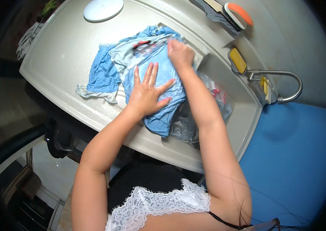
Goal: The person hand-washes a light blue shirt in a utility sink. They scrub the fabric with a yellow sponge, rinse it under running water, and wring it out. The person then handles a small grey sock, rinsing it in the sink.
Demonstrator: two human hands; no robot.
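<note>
A wet light-blue garment (158, 76) with a pale, printed part (142, 49) lies spread and wrinkled over the ribbed washboard area of the sink. My left hand (147, 93) presses flat on it, fingers apart and shiny with water. Farther up and to the right, my right hand (181, 55) is curled into a fist at the garment's upper right edge, slightly blurred, and appears closed on the cloth. The garment's lower end hangs over the rim of the basin. Whatever lies inside my right fist is hidden.
In the basin (238, 115) beneath my right forearm sits wet grey laundry (184, 131). A white round lid-like object (103, 10) rests on the sink's counter (61, 57). A curved metal faucet (293, 83), a yellow soap bar (238, 60) and an orange-and-white brush (239, 14) line the wall side.
</note>
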